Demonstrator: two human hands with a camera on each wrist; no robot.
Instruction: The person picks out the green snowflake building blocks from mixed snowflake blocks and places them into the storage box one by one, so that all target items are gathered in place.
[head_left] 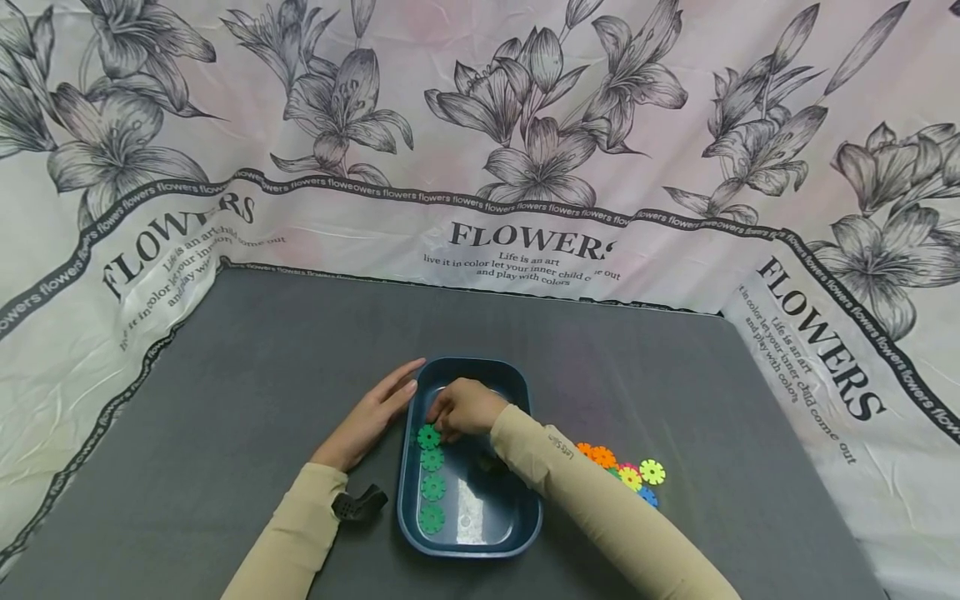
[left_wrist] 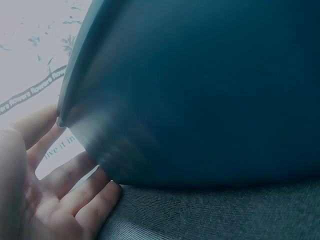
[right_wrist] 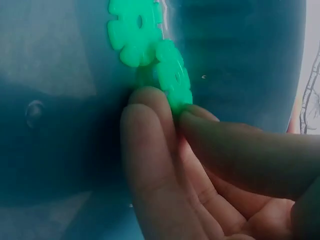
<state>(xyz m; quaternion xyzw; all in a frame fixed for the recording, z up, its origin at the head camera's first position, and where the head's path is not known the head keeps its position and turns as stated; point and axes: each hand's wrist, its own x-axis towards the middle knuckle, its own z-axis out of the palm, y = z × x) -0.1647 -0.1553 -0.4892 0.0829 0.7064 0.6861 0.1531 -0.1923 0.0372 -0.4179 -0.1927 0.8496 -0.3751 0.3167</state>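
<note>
A blue plastic tray [head_left: 480,542] stands on the grey table, with several green notched discs [head_left: 432,487] in a column along its left wall. Inside it, my right hand [head_left: 468,408] pinches the topmost green disc [right_wrist: 175,77] between thumb and fingers. That disc is tilted in the right wrist view, close to a flat green disc [right_wrist: 137,30]. Outside the tray, my left hand [head_left: 367,425] touches the left wall with its fingers extended. The left wrist view shows its fingertips [left_wrist: 102,200] against the tray's outer side [left_wrist: 200,100].
To the right of the tray lies a loose group of discs, with orange discs [head_left: 602,457], yellow discs [head_left: 652,472] and a blue disc [head_left: 648,497]. The right forearm passes over the tray's right rim. A flower-printed cloth [head_left: 525,250] borders the table.
</note>
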